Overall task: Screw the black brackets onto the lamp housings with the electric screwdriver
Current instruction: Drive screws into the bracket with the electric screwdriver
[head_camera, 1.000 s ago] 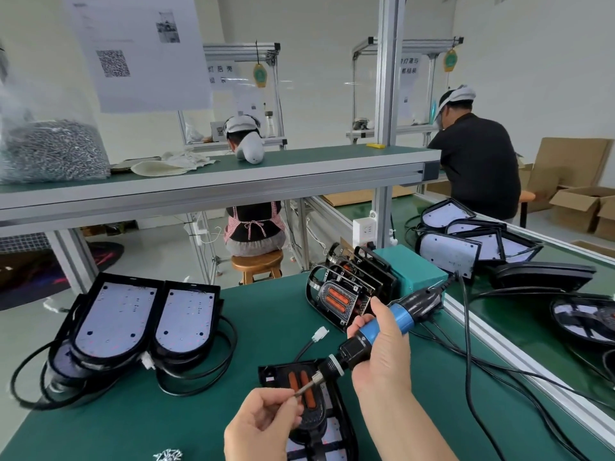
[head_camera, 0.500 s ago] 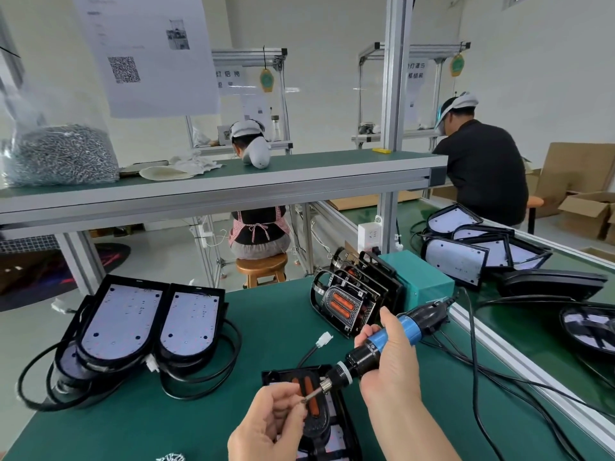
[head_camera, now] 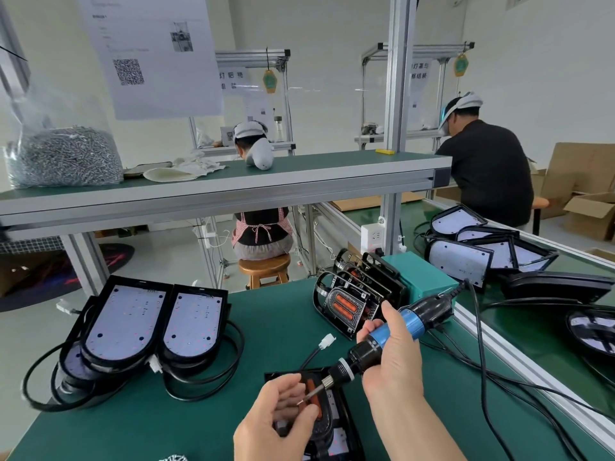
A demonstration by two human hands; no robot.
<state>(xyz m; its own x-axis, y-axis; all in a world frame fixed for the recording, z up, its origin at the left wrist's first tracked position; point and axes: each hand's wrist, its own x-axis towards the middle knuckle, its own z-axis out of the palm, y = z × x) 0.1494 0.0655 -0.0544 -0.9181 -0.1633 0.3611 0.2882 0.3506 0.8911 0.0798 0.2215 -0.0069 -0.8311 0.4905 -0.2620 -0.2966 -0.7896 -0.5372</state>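
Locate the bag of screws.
Head view, far left: the clear bag of screws sits on the upper shelf, just left of a cream pad and below-left of the hanging QR sheet.

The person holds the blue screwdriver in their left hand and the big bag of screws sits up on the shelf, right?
Not quite. The head view shows the screwdriver gripped in the right hand, not the left. The bag of screws does sit on the shelf.
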